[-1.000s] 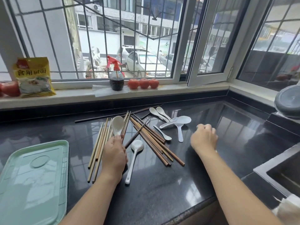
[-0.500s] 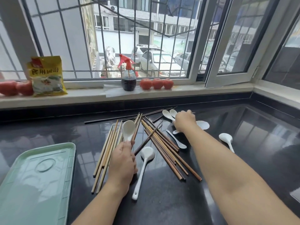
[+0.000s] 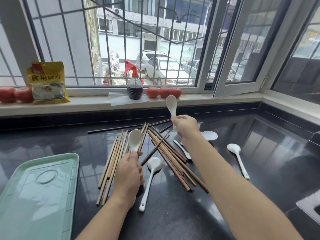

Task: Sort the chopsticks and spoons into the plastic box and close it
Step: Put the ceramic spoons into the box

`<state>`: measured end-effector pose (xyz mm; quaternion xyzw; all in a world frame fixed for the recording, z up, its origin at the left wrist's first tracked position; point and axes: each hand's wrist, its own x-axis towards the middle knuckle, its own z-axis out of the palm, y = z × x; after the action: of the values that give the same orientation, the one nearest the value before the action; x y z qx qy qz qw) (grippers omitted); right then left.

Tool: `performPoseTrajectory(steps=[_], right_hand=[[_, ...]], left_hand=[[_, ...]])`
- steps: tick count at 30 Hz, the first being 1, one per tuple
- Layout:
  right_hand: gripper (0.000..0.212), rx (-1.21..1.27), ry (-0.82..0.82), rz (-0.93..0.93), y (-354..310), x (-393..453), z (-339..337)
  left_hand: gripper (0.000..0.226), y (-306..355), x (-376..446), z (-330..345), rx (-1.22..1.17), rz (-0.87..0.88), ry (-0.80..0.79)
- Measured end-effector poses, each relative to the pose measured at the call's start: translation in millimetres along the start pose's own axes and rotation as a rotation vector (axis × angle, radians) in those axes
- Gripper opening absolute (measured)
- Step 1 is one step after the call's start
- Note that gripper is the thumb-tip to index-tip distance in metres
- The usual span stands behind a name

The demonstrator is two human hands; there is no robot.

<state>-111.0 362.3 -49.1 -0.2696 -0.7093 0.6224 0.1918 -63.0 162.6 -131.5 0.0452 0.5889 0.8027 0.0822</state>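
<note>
Lifted off the desk (image 3: 259, 170) since half a second ago, the right hand (image 3: 186, 126) is now raising a white spoon (image 3: 171, 104) upright, bowl up, in front of the sill (image 3: 86, 104), its fingers curling round the handle. Across the dark desk, going from largest down: a pale green lid (image 3: 34, 196) is lying at the near left; the chopsticks (image 3: 166, 158) are lying in a loose crossed heap at the middle, light ones left, dark ones right. The left hand (image 3: 129, 172) is staying over the light ones, pinching a second spoon (image 3: 135, 142) by its handle. Three more spoons are lying on the desk: one (image 3: 152, 174) just right of the left hand, one (image 3: 238, 158) well apart at right, one (image 3: 208, 135) partly hidden behind the right forearm. On the sill are standing a yellow bag (image 3: 47, 82), tomatoes (image 3: 163, 91) and a spray bottle (image 3: 134, 84).
</note>
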Motion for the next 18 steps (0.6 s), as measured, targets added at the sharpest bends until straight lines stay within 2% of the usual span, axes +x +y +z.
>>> performPoseTrajectory(steps=[3,6,9,14,18], right_hand=[[0.008,0.310,-0.244,0.114,15,-70,16],[0.009,0.308,-0.336,0.163,36,-126,35],[0.014,0.260,-0.310,0.183,44,-152,48],[0.026,0.012,-0.173,0.078,48,-147,68],[0.029,-0.131,-0.165,0.019,45,-140,68]], left_hand=[[0.034,-1,0,-1,-0.003,0.005,0.004],[0.036,1,-5,-1,0.018,0.022,-0.025],[0.041,6,-16,1,0.094,0.055,-0.039],[0.042,9,-20,0,0.093,0.077,-0.050],[0.044,10,-19,1,0.061,0.062,-0.058]])
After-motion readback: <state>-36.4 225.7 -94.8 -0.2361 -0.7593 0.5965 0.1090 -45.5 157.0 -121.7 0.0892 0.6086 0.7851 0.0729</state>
